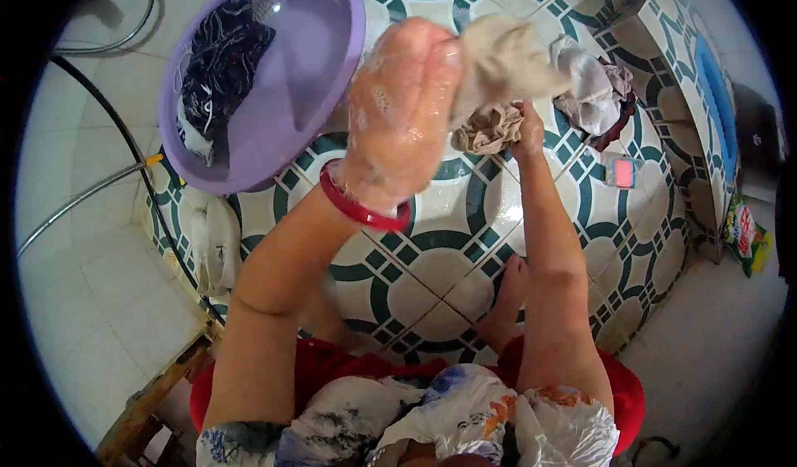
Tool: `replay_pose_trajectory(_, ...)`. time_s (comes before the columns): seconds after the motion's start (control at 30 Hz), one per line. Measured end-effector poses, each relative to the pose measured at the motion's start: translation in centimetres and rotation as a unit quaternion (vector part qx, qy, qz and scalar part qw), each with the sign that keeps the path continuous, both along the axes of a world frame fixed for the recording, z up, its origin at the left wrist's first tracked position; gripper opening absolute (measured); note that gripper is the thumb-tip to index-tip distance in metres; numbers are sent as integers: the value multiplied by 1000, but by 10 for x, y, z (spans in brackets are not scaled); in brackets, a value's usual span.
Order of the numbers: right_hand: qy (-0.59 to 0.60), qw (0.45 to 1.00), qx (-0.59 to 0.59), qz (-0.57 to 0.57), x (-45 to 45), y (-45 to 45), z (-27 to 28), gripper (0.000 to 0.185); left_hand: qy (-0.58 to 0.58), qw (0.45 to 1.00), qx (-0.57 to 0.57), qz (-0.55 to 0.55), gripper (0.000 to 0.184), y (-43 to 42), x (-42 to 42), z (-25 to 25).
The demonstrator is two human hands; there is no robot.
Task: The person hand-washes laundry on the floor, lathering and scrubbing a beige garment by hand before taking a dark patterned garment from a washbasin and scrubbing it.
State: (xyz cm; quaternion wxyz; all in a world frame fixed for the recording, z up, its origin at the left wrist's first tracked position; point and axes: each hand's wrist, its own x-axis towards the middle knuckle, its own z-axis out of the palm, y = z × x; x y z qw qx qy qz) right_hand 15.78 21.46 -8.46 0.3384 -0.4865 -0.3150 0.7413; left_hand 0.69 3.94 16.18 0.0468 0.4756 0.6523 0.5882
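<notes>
My left hand [403, 122], wet and sudsy with a red bangle [365, 205] at the wrist, is raised in front of me. Its fingers are closed on a beige cloth [510, 60], which stretches to the right and is blurred by motion. Lower down, my right hand [529, 133] grips a bunched, wet beige part of cloth [490, 129] near the tiled floor. Whether both beige parts belong to one piece cannot be made out. The right fingertips are partly hidden by the cloth.
A purple basin [290, 93] with dark wet clothing [224, 68] stands at left. White and dark red laundry [589, 85] lies at right, near a pink soap bar in a dish [623, 172]. White shoes [216, 243], hoses [108, 102] and a green packet [745, 239] are at the sides.
</notes>
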Motion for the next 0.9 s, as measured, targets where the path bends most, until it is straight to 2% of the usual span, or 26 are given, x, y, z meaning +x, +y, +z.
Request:
replay_pose_trajectory(0.07, -56, 997, 32, 53, -2, 9, -12, 42, -22, 999, 8, -22, 9, 0, 7, 30)
replay_pose_trajectory(0.1, -53, 997, 6, 56, -5, 13, -12, 36, -132, 987, 64, -69, 11, 0, 9, 43)
replay_pose_trajectory(0.13, -48, 997, 27, 52, -7, 15, -11, 34, -239, 957, 116, -119, 13, 1, 10, 54)
replay_pose_trajectory(0.2, -44, 997, 46, 46, -8, 16, -2, 32, -440, 849, 205, -212, 17, 3, 10, 70)
replay_pose_trajectory(0.23, -46, 997, 42, 49, -7, 15, 7, 31, -375, 888, 165, -211, 18, -2, 2, 58)
replay_pose_trajectory(0.27, 5, 996, 80, 35, -4, 22, -12, 34, -305, 921, 126, -206, 20, -8, -7, 46)
replay_pose_trajectory(0.3, -178, 973, 120, 82, -6, 26, 0, 42, -233, 948, 93, -198, 22, -13, -16, 34)
replay_pose_trajectory(0.37, -360, 883, 254, 161, -3, 39, 2, 55, -263, 931, -141, -212, 28, -19, -34, -20)
replay_pose_trajectory(0.4, -392, 867, 263, 161, -8, 37, 6, 61, -257, 904, -257, -225, 32, -22, -43, -47)
replay_pose_trajectory(0.43, -396, 865, 261, 166, -15, 30, 13, 61, -125, 926, -305, -184, 34, -27, -46, -88)
replay_pose_trajectory(0.47, -437, 804, 317, 249, -25, 21, 21, 61, 8, 928, -348, -137, 38, -35, -47, -129)
replay_pose_trajectory(0.5, -470, 732, 370, 326, -37, 11, 24, 61, 2, 928, -348, -136, 38, -44, -44, -162)
replay_pose_trajectory(0.57, -489, 666, 364, 430, -58, -23, 11, 51, 126, 887, -435, 87, 47, -60, -36, -215)
replay_pose_trajectory(0.6, -401, 740, 362, 401, -59, -47, 21, 46, 3, 910, -409, 65, 55, -63, -36, -230)
replay_pose_trajectory(0.63, -308, 803, 354, 367, -55, -74, 33, 42, -4, 911, -408, 64, 55, -62, -30, -237)
replay_pose_trajectory(0.7, -253, 714, 570, 317, -43, -122, 19, 32, -14, 960, -276, 52, 63, -66, 1, -246)
replay_pose_trajectory(0.73, -259, 713, 567, 321, -36, -137, 11, 32, -40, 973, -216, 65, 52, -69, 23, -246)
replay_pose_trajectory(0.77, -244, 689, 613, 299, -30, -149, 3, 29, -65, 982, -155, 80, 42, -69, 37, -247)
replay_pose_trajectory(0.8, -228, 664, 656, 277, -30, -153, -1, 27, 0, 980, -181, 82, 39, -64, 37, -253)
replay_pose_trajectory(0.83, -230, 665, 652, 281, -37, -148, -9, 27, 66, 973, -207, 83, 38, -61, 34, -260)
replay_pose_trajectory(0.87, -294, 683, 611, 271, -46, -143, -19, 25, 62, 971, -216, 78, 38, -52, 24, -271)
replay_pose_trajectory(0.9, -361, 699, 558, 265, -48, -143, -24, 24, 72, 940, -333, 28, 36, -43, 13, -282)
